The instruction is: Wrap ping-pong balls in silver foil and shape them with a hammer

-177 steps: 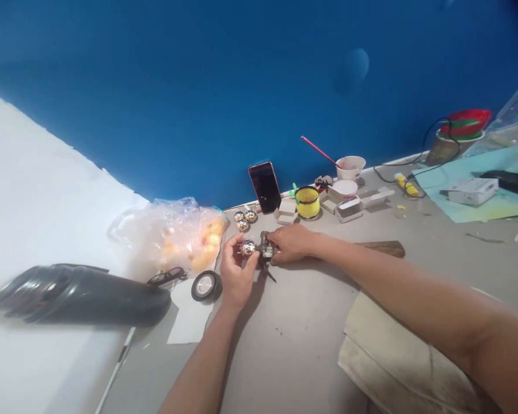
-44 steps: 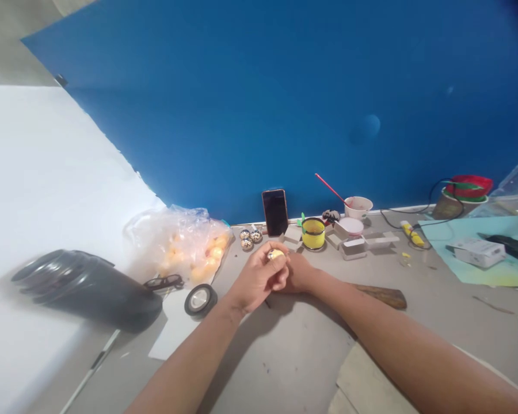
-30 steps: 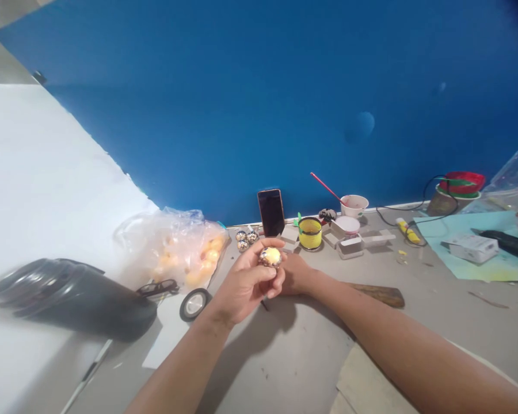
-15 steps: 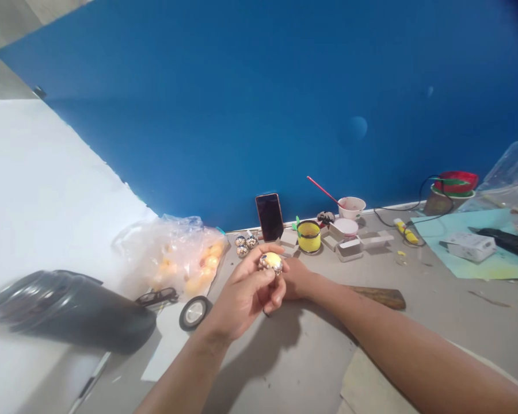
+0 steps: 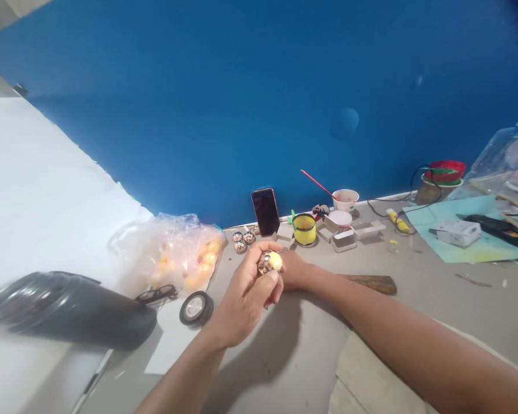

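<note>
My left hand (image 5: 250, 287) is closed on a small ball (image 5: 270, 262), its thumb in front and its fingers curled behind. Yellow shows on part of the ball, and shiny metallic pieces with dark spots cover the rest. Behind it, my right hand (image 5: 292, 269) reaches in from the right; its fingers are hidden by the left hand and the ball. Just beyond the hands sit several shiny, dark-spotted balls (image 5: 240, 246), near an upright phone (image 5: 265, 213). A yellow cup (image 5: 304, 230) with a dark rim stands behind my right hand.
On the left are a clear bag of orange balls (image 5: 207, 256), glasses (image 5: 157, 293), a tape roll (image 5: 195, 309) and a black cylinder (image 5: 82, 310). Small open boxes (image 5: 344, 240) and a white bowl (image 5: 345, 199) stand at the back. A wooden handle (image 5: 373, 284) lies beyond my right forearm.
The ball has turned in my left hand, so its yellow patch now faces more to the right. The surroundings have shifted slightly in view.
</note>
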Motion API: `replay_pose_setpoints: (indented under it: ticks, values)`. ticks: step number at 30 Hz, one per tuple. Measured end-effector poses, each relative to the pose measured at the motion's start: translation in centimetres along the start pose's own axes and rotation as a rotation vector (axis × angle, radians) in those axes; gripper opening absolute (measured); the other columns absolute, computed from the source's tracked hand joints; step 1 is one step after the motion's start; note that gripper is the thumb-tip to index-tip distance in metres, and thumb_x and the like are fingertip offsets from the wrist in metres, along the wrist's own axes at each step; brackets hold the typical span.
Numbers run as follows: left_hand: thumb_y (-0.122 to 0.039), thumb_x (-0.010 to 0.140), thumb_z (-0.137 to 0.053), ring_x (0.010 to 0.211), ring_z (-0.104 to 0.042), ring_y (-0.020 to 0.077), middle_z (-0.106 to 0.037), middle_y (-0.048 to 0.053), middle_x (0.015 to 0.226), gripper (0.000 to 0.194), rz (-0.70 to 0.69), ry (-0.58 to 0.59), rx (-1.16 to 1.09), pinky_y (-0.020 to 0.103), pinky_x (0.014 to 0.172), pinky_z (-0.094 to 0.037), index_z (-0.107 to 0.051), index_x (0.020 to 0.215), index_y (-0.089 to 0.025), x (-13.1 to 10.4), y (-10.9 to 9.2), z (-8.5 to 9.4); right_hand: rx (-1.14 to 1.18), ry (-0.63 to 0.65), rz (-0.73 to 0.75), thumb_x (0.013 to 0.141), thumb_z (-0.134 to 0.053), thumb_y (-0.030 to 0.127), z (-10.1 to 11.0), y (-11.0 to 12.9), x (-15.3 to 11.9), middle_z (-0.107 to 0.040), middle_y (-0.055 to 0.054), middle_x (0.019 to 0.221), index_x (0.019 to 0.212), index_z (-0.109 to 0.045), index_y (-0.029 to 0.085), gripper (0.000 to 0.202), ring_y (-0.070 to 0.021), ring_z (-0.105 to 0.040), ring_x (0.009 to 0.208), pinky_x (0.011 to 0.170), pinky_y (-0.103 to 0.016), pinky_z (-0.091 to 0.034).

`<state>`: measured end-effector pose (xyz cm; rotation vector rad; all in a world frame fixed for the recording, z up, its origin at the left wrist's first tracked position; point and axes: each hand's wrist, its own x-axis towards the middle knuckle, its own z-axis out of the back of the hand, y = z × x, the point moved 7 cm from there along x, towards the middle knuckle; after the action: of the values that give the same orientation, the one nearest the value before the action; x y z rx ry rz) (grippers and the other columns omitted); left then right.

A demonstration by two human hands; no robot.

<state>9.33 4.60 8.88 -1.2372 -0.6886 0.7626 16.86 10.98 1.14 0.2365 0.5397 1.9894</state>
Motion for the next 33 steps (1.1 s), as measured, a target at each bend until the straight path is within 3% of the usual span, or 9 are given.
replay_pose_setpoints:
  ticks: [9, 15, 25, 33]
  values:
    - [-0.022, 0.1, -0.041, 0.065, -0.045, 0.0135, -0.052, -0.004, 0.07, 0.028, -0.011, -0.004, 0.148, 0.028, 0.065, -0.039, -0.049, 0.127, -0.024, -0.4, -0.4, -0.2, -0.005, 0.025, -0.006, 0.084, -0.066, 0.055, 0.8, 0.7, -0.8, -0.075, -0.007, 0.105, 0.1, -0.069, 0.026, 0.034, -0.0295, -0.07, 0.098, 0.071, -0.032, -0.048]
    - [-0.026, 0.098, -0.047, 0.067, -0.047, 0.0152, -0.051, -0.003, 0.072, 0.029, 0.011, -0.008, 0.076, 0.028, 0.062, -0.038, -0.048, 0.127, -0.024, 0.0, 0.1, -0.1, -0.051, 0.028, 0.032, 0.085, -0.065, 0.05, 0.0, 0.3, 0.0, -0.075, -0.008, 0.107, 0.097, -0.064, 0.023, 0.03, -0.0286, -0.07, 0.099, 0.072, -0.031, -0.047]
    - [-0.024, 0.097, -0.045, 0.068, -0.045, 0.0155, -0.048, -0.003, 0.071, 0.035, 0.068, -0.04, 0.151, 0.028, 0.062, -0.036, -0.05, 0.132, -0.024, -0.1, 0.5, 0.1, -0.074, 0.038, 0.011, 0.087, -0.062, 0.047, 0.1, 0.2, -0.2, -0.076, -0.01, 0.109, 0.101, -0.067, 0.023, 0.029, -0.0308, -0.07, 0.099, 0.074, -0.034, -0.049]
    - [-0.023, 0.093, -0.054, 0.063, -0.044, 0.0134, -0.049, -0.004, 0.076, 0.041, 0.089, 0.003, 0.163, 0.027, 0.061, -0.038, -0.047, 0.134, -0.026, -0.2, 0.8, -0.2, -0.032, 0.042, -0.038, 0.085, -0.065, 0.049, 0.5, 0.1, -0.4, -0.074, -0.01, 0.113, 0.104, -0.07, 0.023, 0.032, -0.0342, -0.07, 0.101, 0.081, -0.04, -0.052]
